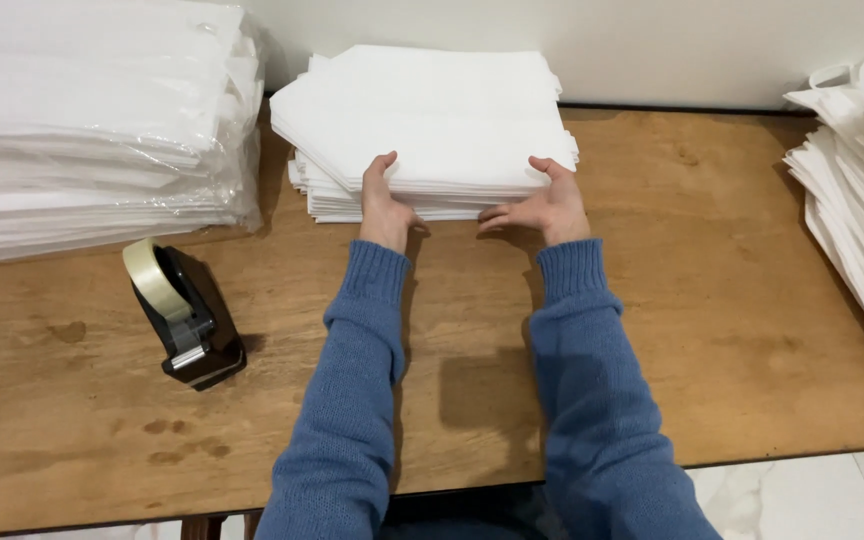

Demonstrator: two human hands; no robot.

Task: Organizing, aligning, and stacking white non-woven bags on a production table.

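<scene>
Between both hands [467,205], neat white folded stack [427,125]

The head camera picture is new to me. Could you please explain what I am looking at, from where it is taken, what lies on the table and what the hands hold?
There is no machine here. A person wears one camera on the head, and it looks down at that person's own two arms in blue sleeves.

The surface is a brown wooden table against a white wall. In the middle lies a stack of white folded sheets. The left hand and the right hand grip the near edge of this stack, thumbs on top and fingers under the upper part.

To the left lies a larger pile of white sheets wrapped in clear plastic. In front of it stands a black tape dispenser with a pale roll. At the right edge is another loose pile of white bags, some with handles.
</scene>
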